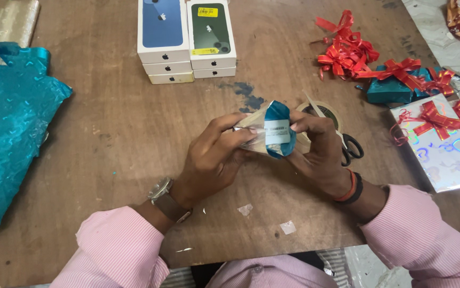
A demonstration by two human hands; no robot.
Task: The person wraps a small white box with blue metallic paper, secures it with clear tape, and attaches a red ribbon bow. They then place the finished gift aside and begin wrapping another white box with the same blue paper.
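Small box in blue wrapping paper, gripped between both hands above the worktop, left hand at nine o'clock, right hand at three o'clock

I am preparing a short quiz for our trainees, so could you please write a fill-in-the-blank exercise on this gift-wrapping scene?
1. Both hands, left hand and right hand, hold a small box partly wrapped in ____ paper.
2. The bows heaped at the table's far right are ____.
3. A pair of ____ lies beside the right hand, by the tape roll.
4. The wristwatch sits on the ____ wrist.

Missing words: blue; red; scissors; left
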